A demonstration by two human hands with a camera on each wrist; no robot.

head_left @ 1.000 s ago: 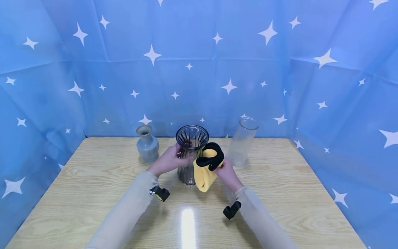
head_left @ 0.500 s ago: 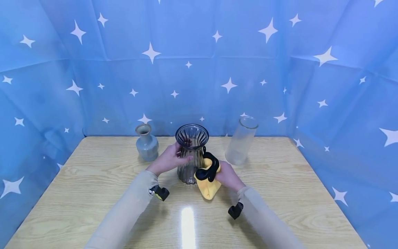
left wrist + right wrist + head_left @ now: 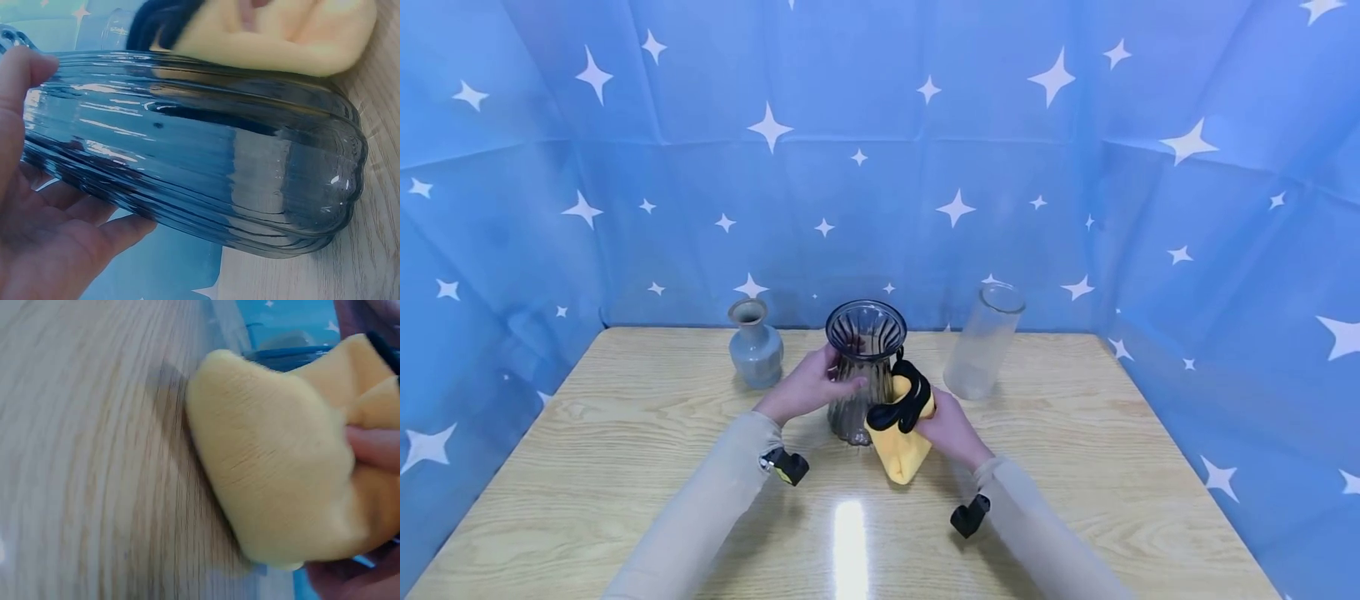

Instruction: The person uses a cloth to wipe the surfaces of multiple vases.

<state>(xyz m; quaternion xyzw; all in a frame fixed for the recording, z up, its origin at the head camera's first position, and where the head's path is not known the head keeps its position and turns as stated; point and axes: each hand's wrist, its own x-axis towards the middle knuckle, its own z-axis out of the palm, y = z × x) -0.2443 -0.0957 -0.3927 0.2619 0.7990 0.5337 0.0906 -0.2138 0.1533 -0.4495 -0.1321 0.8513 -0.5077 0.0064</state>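
A ribbed, smoky glass vase [image 3: 859,408] with a flared rim stands upright mid-table. My left hand [image 3: 808,385] grips its upper part from the left, thumb in front and fingers behind; the left wrist view shows the same hold on the vase [image 3: 187,144]. In my right hand [image 3: 953,429] is a bunched yellow cloth [image 3: 901,454] with a black edge, pinched between thumb and fingers. The cloth overlaps the vase's right side in the head view. In the right wrist view the cloth [image 3: 269,456] fills the middle and hides part of my fingers.
To the left of the vase stands a small blue-grey ceramic vase [image 3: 757,358]. A tall frosted glass cylinder vase [image 3: 981,350] is behind my right hand. The wooden table [image 3: 625,433] ends at a blue curtain [image 3: 865,183] with white stars.
My right hand has brought the cloth lower along the vase's right side and slightly toward me. My left hand and the vase stay in place.
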